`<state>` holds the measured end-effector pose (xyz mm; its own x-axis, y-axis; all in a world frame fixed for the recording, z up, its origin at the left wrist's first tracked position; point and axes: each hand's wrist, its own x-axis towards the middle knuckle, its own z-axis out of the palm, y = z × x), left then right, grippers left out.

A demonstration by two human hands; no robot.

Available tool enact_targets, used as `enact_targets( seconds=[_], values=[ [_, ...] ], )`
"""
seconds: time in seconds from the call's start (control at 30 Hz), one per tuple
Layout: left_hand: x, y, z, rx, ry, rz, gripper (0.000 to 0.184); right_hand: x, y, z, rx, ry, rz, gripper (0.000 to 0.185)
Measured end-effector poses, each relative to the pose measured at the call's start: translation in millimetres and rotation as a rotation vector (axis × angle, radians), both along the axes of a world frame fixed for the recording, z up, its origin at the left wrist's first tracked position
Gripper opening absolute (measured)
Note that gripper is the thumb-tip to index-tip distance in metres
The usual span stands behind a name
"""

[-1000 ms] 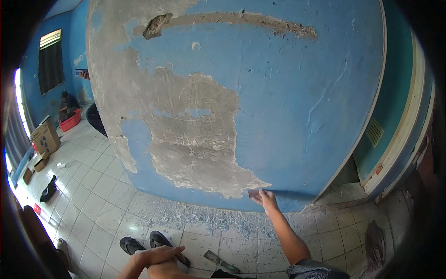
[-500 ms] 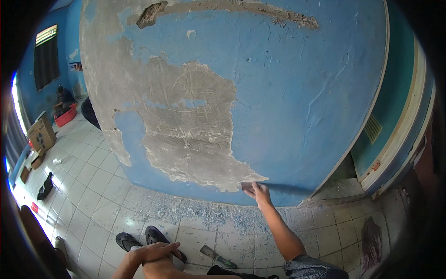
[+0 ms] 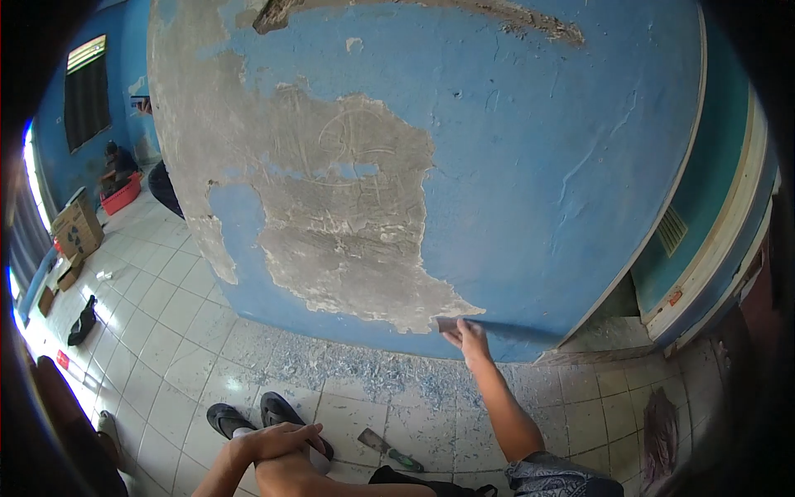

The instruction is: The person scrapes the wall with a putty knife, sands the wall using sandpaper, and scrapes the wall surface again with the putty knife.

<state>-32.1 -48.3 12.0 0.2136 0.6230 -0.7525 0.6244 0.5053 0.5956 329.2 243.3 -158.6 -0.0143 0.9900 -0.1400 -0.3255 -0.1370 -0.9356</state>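
Observation:
My right hand (image 3: 469, 341) grips a small flat scraper blade (image 3: 447, 325) between thumb and fingers. The blade rests against the blue wall (image 3: 505, 224), at the lower edge of a large bare grey patch (image 3: 348, 215) where the paint is gone. My left hand (image 3: 280, 439) lies over my bent knee, holding nothing, fingers stretched out. On the tiles between my legs is a putty knife (image 3: 391, 450) with a dark and green handle.
Blue paint flakes (image 3: 356, 369) litter the floor along the wall. A doorway (image 3: 687, 224) opens at right, near a dark cloth (image 3: 661, 439). At far left are a cardboard box (image 3: 77, 228), a black bag (image 3: 82, 321) and a person beside a red basin (image 3: 122, 195).
My view has shifted slightly, so the wall sits a little higher and farther right. The blade stays at about the same spot on the patch's edge; my left hand remains on the knee.

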Motion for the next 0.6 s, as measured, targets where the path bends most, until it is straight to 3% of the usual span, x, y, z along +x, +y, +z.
enact_targets(
  seconds=[0.07,0.17,0.27,0.37,0.47,0.6],
  values=[
    [-2,-1,3,0.018,-0.035,-0.011,0.063,-7,-13,53,0.116,-0.037,-0.091,0.029],
    [1,1,9,0.006,-0.024,-0.017,0.064,10,-10,77,0.27,-0.007,0.051,0.031],
    [1,1,6,0.005,0.011,-0.016,0.064,12,-12,19,0.157,-0.038,-0.048,0.039],
    [-2,1,0,-0.02,-0.035,0.004,0.063,32,-7,-35,0.05,-0.136,0.057,0.035],
    [6,0,19,-0.021,0.023,0.02,0.062,33,-3,-18,0.023,-0.081,0.049,0.034],
    [0,-2,2,0.056,-0.039,-0.008,0.06,21,-14,70,0.171,-0.099,-0.02,0.036]
  ],
)
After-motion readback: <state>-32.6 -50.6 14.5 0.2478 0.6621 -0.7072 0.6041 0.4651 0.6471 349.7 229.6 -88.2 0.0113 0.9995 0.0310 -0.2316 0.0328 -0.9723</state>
